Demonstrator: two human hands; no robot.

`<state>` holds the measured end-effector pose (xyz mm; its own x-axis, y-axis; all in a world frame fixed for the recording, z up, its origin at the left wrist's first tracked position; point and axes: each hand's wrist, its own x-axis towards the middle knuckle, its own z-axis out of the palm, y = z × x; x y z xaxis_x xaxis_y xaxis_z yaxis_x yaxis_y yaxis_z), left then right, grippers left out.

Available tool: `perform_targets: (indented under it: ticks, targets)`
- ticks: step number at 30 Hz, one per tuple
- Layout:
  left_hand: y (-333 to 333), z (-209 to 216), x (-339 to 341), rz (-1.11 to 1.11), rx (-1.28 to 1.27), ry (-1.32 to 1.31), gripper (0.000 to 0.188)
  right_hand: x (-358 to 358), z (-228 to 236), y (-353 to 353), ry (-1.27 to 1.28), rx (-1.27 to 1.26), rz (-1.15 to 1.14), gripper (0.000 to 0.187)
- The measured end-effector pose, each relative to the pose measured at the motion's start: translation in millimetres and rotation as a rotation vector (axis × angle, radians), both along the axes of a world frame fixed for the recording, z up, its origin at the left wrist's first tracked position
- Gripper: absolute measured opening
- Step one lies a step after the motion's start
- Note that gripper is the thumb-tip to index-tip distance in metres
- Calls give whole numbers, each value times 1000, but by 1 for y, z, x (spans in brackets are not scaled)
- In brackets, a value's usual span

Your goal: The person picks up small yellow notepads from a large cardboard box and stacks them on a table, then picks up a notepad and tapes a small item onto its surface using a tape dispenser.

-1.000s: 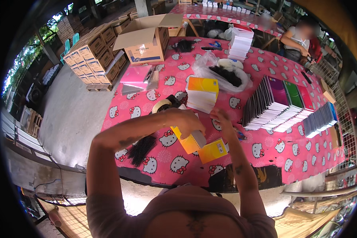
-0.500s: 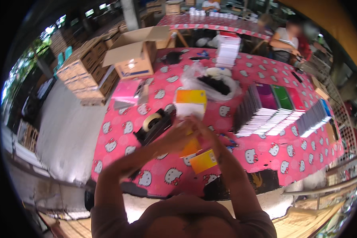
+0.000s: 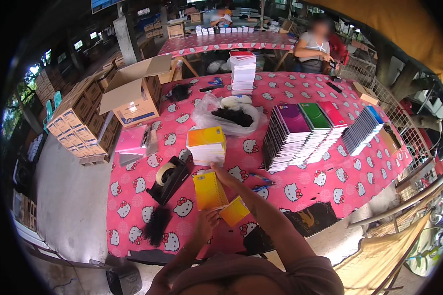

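A yellow spiral notebook (image 3: 209, 191) is tilted up between my hands. My left hand (image 3: 209, 220) pinches its lower edge, fingers closed. My right hand (image 3: 222, 175) holds its upper right edge; some of these fingers are hidden. Another yellow-orange notebook (image 3: 235, 211) lies by the lower right corner, under my right forearm. Just beyond my right fingertips stands a stack of small notebooks (image 3: 206, 147) with a yellow-orange cover on top.
To the left are a black tape dispenser (image 3: 168, 179), a black hair-like bundle (image 3: 157, 225) and pink packs (image 3: 131, 138). Spiral notebook stacks (image 3: 300, 137) stand right, near blue pens or scissors (image 3: 263, 182). Farther off are a plastic bag (image 3: 231, 115), an open carton (image 3: 139, 96) and a person (image 3: 312, 49).
My hands have moved apart, the left one down toward me. The yellow notebook now stands tilted between them. The view has shifted, showing the notebook stack more fully.
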<state>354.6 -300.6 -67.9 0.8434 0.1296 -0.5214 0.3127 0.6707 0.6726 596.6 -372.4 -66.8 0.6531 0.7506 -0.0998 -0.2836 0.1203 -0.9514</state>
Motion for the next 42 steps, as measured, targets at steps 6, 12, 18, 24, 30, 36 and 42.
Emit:
perform_targets:
  ticks: [6, 12, 18, 24, 30, 36, 42]
  targets:
    - [43, 54, 7, 96, -47, 12, 56, -41, 29, -43, 128, -166, -184, 56]
    - [74, 62, 45, -23, 25, -291, 53, -43, 34, -74, 130, -238, -122, 65]
    - [74, 52, 63, 1, -8, -314, 46, -75, 9, -68, 50, -181, -215, 69]
    - [76, 35, 63, -58, 59, -359, 41, -129, 51, -58, -227, -113, -336, 78]
    - [76, 33, 66, -89, 150, -370, 45, -110, 49, -66, 6, -106, -134, 88]
    - [54, 42, 63, -24, 164, -407, 50, -108, 1, -59, 4, -8, -329, 83]
    - [68, 25, 41, 137, 366, -356, 62, -146, 39, -54, -122, -72, -701, 47]
